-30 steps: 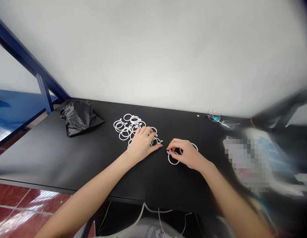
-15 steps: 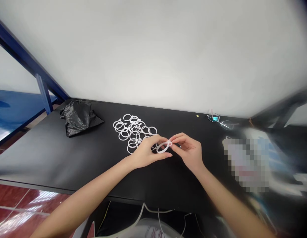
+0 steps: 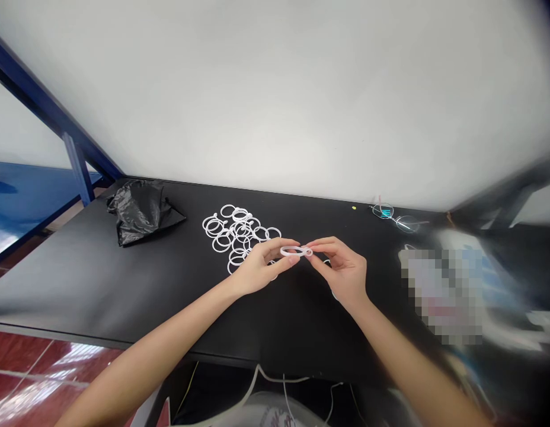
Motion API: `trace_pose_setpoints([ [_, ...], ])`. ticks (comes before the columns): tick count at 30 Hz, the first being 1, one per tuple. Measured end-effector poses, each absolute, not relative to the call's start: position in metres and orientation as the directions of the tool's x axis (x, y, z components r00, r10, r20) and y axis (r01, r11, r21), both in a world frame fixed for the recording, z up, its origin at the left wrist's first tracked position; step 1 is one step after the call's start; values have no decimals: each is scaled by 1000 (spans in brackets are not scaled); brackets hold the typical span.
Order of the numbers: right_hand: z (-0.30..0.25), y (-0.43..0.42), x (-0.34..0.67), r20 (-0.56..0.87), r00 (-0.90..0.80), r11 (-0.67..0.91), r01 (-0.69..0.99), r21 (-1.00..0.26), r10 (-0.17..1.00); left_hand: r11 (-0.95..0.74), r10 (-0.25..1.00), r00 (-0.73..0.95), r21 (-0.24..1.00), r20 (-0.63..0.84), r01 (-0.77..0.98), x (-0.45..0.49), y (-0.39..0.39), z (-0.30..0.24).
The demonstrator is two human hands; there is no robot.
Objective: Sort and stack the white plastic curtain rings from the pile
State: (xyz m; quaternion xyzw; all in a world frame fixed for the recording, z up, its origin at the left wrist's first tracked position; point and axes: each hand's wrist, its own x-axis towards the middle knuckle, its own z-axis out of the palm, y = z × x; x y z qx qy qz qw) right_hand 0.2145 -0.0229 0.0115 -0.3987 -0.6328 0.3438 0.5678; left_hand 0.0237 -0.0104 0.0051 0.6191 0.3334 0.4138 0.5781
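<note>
Between my two hands is a white curtain ring [image 3: 294,252] with a small eyelet on its right side, held above the table and seen nearly edge-on. My left hand [image 3: 261,265] pinches the large loop between thumb and fingers. At the eyelet end, the thumb and fingertips of my right hand [image 3: 341,267] grip the ring. Several more white rings [image 3: 239,228] lie in a loose, overlapping pile just beyond and left of my left hand, which hides part of them. Part of another white ring [image 3: 327,261] shows behind my right hand.
A crumpled black plastic bag [image 3: 141,213] lies on the black table [image 3: 101,279] at the left. Eyeglasses [image 3: 395,217] rest near the wall at the back right. Nearer on the right is a blurred, pixelated package [image 3: 444,296]. White cables [image 3: 257,379] hang below the front edge.
The held ring has turned from a tilted position to nearly level. My left thumb has closed onto its near side, and my right hand has shifted slightly right.
</note>
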Motion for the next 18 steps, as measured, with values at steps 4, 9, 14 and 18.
trace_pose_setpoints([
  [4, 12, -21, 218, 367, -103, 374, 51, -926, 924, -110, 896, 425, 992, 129, -69, 23, -10, 5],
  [9, 11, -20, 219, 236, -136, 240, 14, -971, 962, -159, 887, 426, 984, 177, -78, 22, -8, 3],
  [14, 11, -24, 212, 240, -140, 243, 5, -970, 961, -255, 880, 420, 967, 222, 23, 22, -10, 3],
  [18, 9, -27, 206, 283, -182, 291, 20, -956, 942, -296, 892, 391, 947, 228, 123, 25, -15, 8],
])
